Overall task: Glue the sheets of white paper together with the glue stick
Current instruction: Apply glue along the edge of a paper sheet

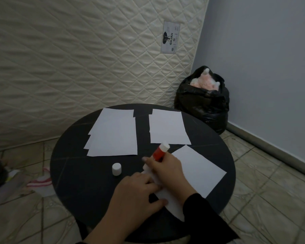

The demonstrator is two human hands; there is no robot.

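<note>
Fingers of the right hand (pixel 167 169) are curling round a red-and-white glue stick (pixel 159 153), gripping its lower half while the white end is tilting up and away toward the far stacks. Whether its other end is touching the paper cannot be told, since the hand is hiding it. The left hand (pixel 137 192) is lying flat with fingers relaxed and spread, pressing down the near edge of a single white sheet (pixel 197 169) that is sitting skewed on the near right part of the table. Two loose stacks of smooth white rectangular paper are lying farther back: a left stack (pixel 113 132) with several staggered corners showing, and a right stack (pixel 167 128) just beside it, apart by a dark gap. One small white cylindrical cap (pixel 117 169) is standing upright left of the hands. The round table (pixel 74 173) is looking dark and matte. Behind it a quilted cream mattress (pixel 77 59) is leaning upright, and one crinkled black plastic bag (pixel 202 101) is sitting in the corner
</note>
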